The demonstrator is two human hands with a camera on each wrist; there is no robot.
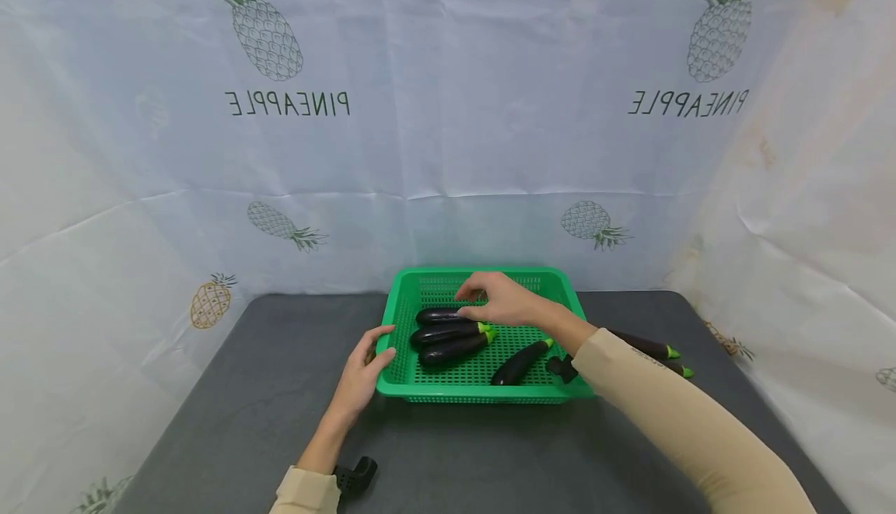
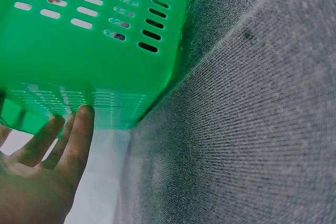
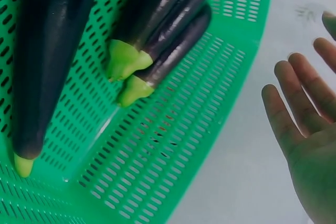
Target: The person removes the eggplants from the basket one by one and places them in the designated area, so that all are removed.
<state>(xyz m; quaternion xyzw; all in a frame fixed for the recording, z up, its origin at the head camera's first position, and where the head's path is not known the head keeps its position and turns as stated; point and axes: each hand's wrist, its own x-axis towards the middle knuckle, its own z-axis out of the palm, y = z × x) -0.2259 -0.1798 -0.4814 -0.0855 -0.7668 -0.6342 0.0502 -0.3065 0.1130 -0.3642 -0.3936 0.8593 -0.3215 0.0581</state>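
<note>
A green plastic basket [image 1: 483, 393] with slotted sides sits on the table. Three dark eggplants [image 1: 453, 351] with bright green stems lie side by side in its left part, and another eggplant [image 1: 516, 366] lies apart at the front right. My left hand [image 1: 360, 370] is at the basket's left side; in the left wrist view its extended fingertips touch the outer wall. Over the basket, above the rearmost of the three eggplants, hovers my right hand [image 1: 502, 300] with nothing in it. Its loosely spread fingers [image 3: 283, 116] show in the right wrist view, apart from the eggplants.
On the table right of the basket lie two more eggplants [image 1: 640, 343], partly hidden behind the right forearm. The dark grey table [image 1: 294, 374] is backed by a white cloth [image 1: 448, 125] printed with pineapples, which also hangs along both sides.
</note>
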